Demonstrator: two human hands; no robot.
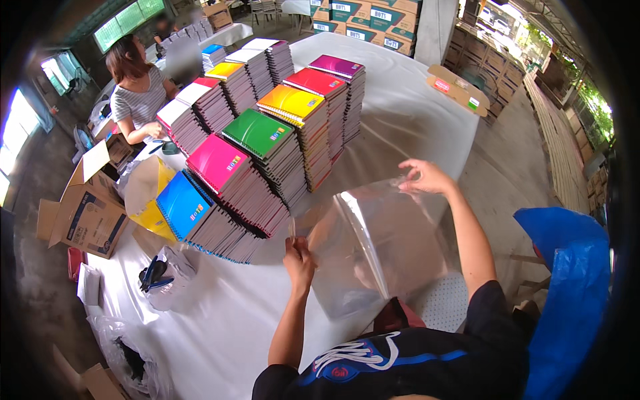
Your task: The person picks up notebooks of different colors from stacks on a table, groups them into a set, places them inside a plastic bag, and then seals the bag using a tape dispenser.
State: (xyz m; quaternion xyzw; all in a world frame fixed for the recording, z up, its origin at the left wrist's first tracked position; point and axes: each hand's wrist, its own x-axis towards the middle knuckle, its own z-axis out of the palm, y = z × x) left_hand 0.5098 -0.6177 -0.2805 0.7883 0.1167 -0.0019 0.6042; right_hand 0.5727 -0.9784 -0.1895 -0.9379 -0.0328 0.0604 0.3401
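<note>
A large clear plastic bag (353,260) is stretched between my hands above the near edge of the table, with a bright crease running down its middle. My left hand (299,261) grips its left edge, fingers closed. At its upper right corner my right hand (425,177) pinches the film between thumb and fingers. Through the film nothing is visible inside it. Just beyond stand tall stacks of spiral notebooks, with a blue one (187,205), a pink one (219,162), a green one (258,133) and a yellow one (291,103) on top.
The stacks stand on a white-covered table (220,307). To the left are an open carton (93,207), a yellow bag (150,200) and scissors (155,275) on a wrapped bundle. A person (137,90) works across the table. A blue plastic sheet (570,293) hangs at right.
</note>
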